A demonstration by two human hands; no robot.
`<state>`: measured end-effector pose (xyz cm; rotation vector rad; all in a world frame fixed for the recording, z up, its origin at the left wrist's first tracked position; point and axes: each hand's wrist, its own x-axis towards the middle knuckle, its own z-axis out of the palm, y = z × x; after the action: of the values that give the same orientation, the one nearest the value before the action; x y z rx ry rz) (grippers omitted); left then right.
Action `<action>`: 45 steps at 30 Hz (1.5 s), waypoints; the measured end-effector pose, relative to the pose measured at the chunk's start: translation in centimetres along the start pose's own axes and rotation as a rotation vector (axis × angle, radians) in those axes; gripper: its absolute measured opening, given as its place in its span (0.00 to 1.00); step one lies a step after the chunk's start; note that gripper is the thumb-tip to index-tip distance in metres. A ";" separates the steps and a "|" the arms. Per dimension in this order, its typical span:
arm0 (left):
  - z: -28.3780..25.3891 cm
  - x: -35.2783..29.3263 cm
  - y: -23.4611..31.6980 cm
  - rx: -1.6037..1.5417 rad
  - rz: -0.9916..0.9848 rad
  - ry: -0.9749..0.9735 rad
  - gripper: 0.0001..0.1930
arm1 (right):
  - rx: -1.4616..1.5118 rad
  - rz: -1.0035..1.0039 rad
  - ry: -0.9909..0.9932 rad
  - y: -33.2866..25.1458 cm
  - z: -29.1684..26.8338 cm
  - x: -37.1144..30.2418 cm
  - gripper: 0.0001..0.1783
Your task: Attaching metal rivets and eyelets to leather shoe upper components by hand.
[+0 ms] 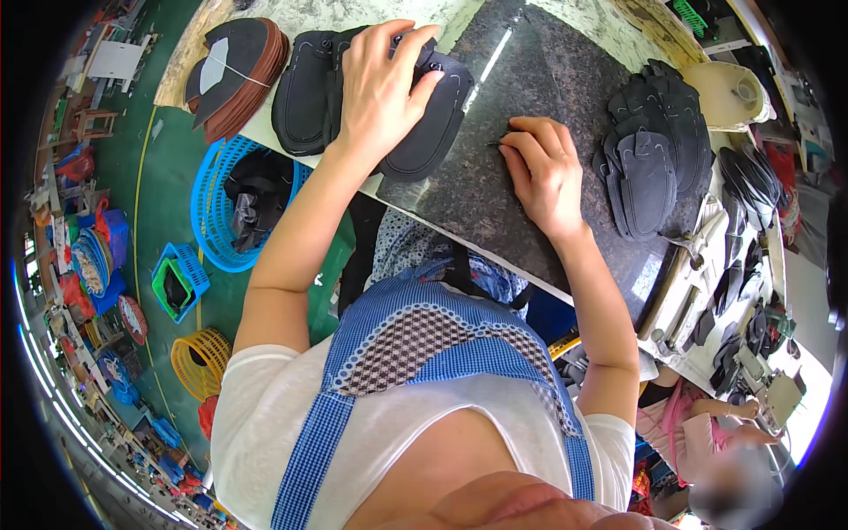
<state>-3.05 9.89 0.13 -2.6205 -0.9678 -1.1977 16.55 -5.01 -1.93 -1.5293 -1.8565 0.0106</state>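
Observation:
My left hand [382, 93] lies over black stitched shoe uppers at the table's near left edge. Its thumb and fingers close on the top of one black shoe upper [428, 132], near a small eyelet. Another black upper [305, 97] lies just left of that hand. Above the dark stone slab [521, 62], my right hand [546, 172] is closed in a pinch. A tiny dark tip pokes out from its fingers; what it belongs to is hidden. To the right of this hand sits a pile of black uppers [649, 181] with pale stitch marks.
A tied stack of brown-edged pieces [237, 75] sits at the table's far left corner. Below the table on the left stand a blue basket [205, 208] and a yellow basket [190, 353]. At the right are a cream machine part [724, 93] and a person in pink [671, 424].

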 end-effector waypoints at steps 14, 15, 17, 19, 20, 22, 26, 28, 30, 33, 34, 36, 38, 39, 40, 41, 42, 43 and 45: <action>0.6 -2.0 14.4 -2.066 -1.098 -0.836 0.10 | 0.886 0.630 0.213 -4.2 -9.5 -4.6 0.17; 0.4 -1.7 15.2 -2.113 -1.163 -0.928 0.11 | 0.468 0.408 0.138 -3.5 -10.4 -5.0 0.21; 0.5 -1.1 16.1 -2.154 -1.225 -1.035 0.12 | 0.375 0.389 0.127 -3.3 -12.0 -5.6 0.20; 0.9 -0.8 16.5 -2.261 -1.270 -1.226 0.11 | 0.229 0.298 0.015 -2.8 -13.7 -5.9 0.19; 1.2 -0.5 16.7 -2.256 -1.269 -1.227 0.11 | 0.232 0.297 0.019 -2.5 -14.1 -6.1 0.19; 1.8 0.2 17.0 -1.730 -0.791 -1.302 0.11 | 0.057 0.143 -0.061 -2.3 -14.9 -6.5 0.19; 1.5 1.7 17.5 -1.645 -0.860 -1.363 0.12 | 0.045 0.168 -0.038 -1.8 -15.5 -7.6 0.17; 1.7 2.1 17.8 -1.680 -0.929 -1.377 0.12 | 0.093 0.230 -0.003 -1.8 -15.6 -8.0 0.16; 2.0 2.3 17.8 -1.715 -0.999 -1.390 0.11 | 0.140 0.291 0.032 -1.7 -15.5 -8.5 0.14; 3.0 2.9 17.6 -1.776 -0.992 -1.512 0.15 | 0.296 0.420 0.132 -1.4 -15.1 -9.2 0.11; 3.5 3.2 17.6 -1.762 -0.952 -1.563 0.15 | 0.365 0.466 0.167 -1.2 -15.0 -9.4 0.10; 4.4 3.5 17.8 -1.744 -0.916 -1.610 0.15 | 0.439 0.509 0.201 -1.3 -15.2 -9.4 0.10; 5.4 3.4 18.8 -1.763 -0.754 -1.615 0.13 | 0.498 0.688 0.129 -2.0 -16.4 -9.0 0.10; 5.2 3.8 20.0 -1.793 -0.770 -1.636 0.15 | 0.445 0.756 0.158 -1.9 -16.5 -9.6 0.11; 5.6 4.1 20.8 -1.790 -0.773 -1.631 0.15 | 0.492 0.842 0.185 -1.9 -16.8 -9.7 0.09; 6.2 4.5 21.4 -1.638 -0.676 -1.442 0.17 | 0.547 0.885 0.219 -1.5 -16.9 -9.9 0.09; 6.8 4.9 21.6 -1.489 -0.574 -1.263 0.20 | 0.595 0.933 0.258 -1.1 -17.2 -10.3 0.09; 8.1 5.0 21.1 -1.102 -0.256 -0.825 0.23 | 0.642 0.936 0.250 -0.8 -17.5 -10.6 0.10; 11.3 4.3 19.8 -0.469 0.112 -0.283 0.35 | 0.685 0.950 0.287 -0.8 -17.3 -10.5 0.10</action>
<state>17.99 0.25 -1.35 -3.2307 -0.6161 -1.1652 25.28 -21.57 5.84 -1.6227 -0.6492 0.7375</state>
